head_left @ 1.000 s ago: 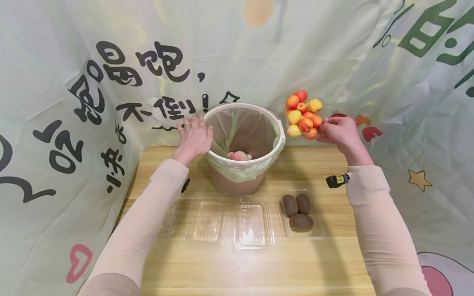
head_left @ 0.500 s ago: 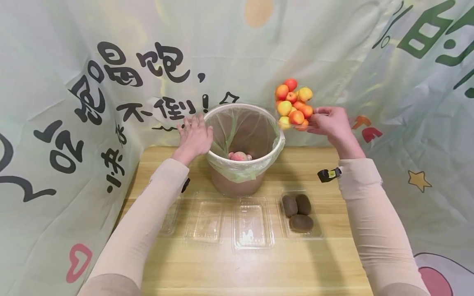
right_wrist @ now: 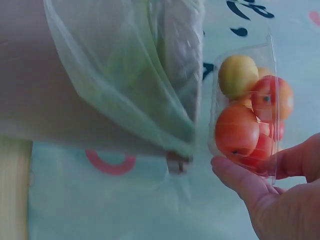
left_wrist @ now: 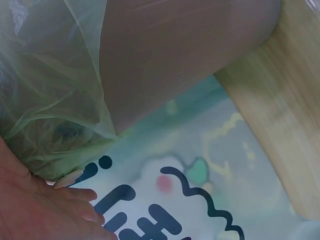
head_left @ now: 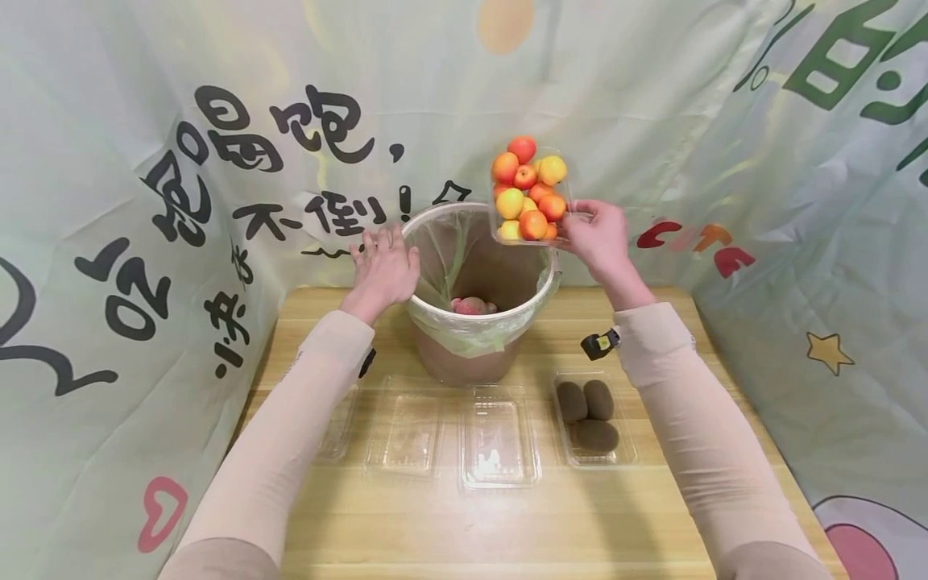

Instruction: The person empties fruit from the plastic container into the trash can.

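Observation:
My right hand (head_left: 598, 238) grips the near right edge of a clear plastic box (right_wrist: 216, 136) filled with small red, orange and yellow fruits (head_left: 533, 198). The box hangs over the right rear part of the rim of a trash bin (head_left: 464, 366), tilted a little. A thin green bag (head_left: 464, 342) lines the bin, and pinkish fruit (head_left: 473, 306) lies deep inside. Fingers spread, my left hand (head_left: 384, 270) rests at the left side of the rim; in the left wrist view the hand (left_wrist: 50, 205) lies beside the liner.
In front of the bin, several clear plastic boxes stand in a row on the wooden table (head_left: 471, 532). The rightmost box (head_left: 619, 451) holds brown kiwis (head_left: 596, 437); a bare box (head_left: 500, 439) is beside it. Printed cloth (head_left: 616, 80) hangs behind and at both sides.
My right hand has carried the fruit box left and slightly up, from right of the bin to above its rim. The left hand has stayed in place.

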A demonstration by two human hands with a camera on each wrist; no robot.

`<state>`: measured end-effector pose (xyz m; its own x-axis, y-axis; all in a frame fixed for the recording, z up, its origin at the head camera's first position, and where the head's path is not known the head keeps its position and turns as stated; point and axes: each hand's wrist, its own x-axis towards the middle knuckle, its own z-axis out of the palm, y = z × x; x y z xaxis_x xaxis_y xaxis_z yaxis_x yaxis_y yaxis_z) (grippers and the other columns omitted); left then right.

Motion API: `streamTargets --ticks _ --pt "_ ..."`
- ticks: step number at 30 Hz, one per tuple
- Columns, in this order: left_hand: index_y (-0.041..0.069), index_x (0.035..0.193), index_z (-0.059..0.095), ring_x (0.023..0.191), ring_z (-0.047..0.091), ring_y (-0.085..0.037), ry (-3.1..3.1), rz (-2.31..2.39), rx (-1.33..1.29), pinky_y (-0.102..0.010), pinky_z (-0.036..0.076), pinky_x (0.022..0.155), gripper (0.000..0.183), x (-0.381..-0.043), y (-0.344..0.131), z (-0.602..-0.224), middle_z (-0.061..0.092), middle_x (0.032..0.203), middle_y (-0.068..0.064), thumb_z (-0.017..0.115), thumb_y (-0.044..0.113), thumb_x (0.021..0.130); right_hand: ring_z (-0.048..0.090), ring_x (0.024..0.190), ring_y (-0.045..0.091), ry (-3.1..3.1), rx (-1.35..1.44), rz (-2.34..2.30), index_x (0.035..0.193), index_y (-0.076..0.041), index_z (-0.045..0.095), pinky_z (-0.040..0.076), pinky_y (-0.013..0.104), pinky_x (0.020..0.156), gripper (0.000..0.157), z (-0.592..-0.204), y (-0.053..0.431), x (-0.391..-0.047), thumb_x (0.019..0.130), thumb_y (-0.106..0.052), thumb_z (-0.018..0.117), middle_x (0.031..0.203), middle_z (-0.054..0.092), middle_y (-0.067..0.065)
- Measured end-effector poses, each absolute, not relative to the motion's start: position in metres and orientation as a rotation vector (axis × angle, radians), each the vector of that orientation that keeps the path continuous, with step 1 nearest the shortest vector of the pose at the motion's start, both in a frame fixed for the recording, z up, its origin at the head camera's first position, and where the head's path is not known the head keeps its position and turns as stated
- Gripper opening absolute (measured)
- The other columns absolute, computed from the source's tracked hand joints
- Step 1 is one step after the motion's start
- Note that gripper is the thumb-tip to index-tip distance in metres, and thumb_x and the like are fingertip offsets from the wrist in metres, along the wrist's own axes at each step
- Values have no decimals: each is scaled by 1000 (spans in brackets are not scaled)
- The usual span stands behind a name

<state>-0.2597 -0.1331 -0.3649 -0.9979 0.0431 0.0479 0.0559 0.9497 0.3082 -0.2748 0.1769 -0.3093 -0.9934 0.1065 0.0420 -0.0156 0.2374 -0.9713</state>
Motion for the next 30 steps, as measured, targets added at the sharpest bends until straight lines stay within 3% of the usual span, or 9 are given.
streamTargets --ticks 5,11,13,17,20,25,30 --pt "-1 168 10 160 2 -56 -3070 -476 -71 -73 -5 127 71 -261 -133 -366 10 174 -30 17 42 112 69 75 1 -2397 -77 1758 136 6 64 61 14 68 41 -314 157 -279 99 -3 50 123 73 29" --pt "-1 168 11 160 3 -55 -3067 -483 -57 -73 -4 127 71 -259 -132 -365 11 174 -29 20 42 112 57 66 -2 -2378 -62 1529 132 1 70 47 11 60 39 -324 142 -285 98 -7 52 111 78 22" --pt "-1 168 11 160 3 -55 -3067 -485 -54 -73 -4 127 71 -259 -132 -365 12 174 -29 20 42 112 59 70 -3 -2367 -45 1497 132 1 70 45 10 61 38 -327 138 -287 99 -7 52 113 78 21" --pt "-1 168 11 160 2 -55 -3073 -478 -52 -73 -6 127 70 -261 -132 -365 12 173 -30 19 41 112 73 92 11 -2336 4 1480 130 2 70 48 11 69 34 -333 131 -288 101 -5 54 117 78 21" --pt "-1 168 11 160 3 -55 -3072 -477 -52 -73 -5 127 70 -261 -132 -365 13 173 -30 20 40 112 76 110 23 -2314 33 1470 130 3 70 56 18 81 34 -335 128 -287 101 -4 54 120 77 21" --pt "-1 168 13 161 4 -55 -3066 -480 -51 -73 -4 127 69 -261 -131 -365 15 173 -30 22 39 112 71 124 25 -2261 79 1513 132 3 68 60 36 101 33 -339 124 -288 102 -2 54 129 74 21" --pt "-1 167 14 161 5 -55 -3058 -483 -45 -74 -3 128 70 -260 -131 -365 16 173 -29 23 40 112 69 128 27 -2208 107 1555 134 6 65 57 38 107 34 -340 122 -289 103 -1 54 133 71 24"
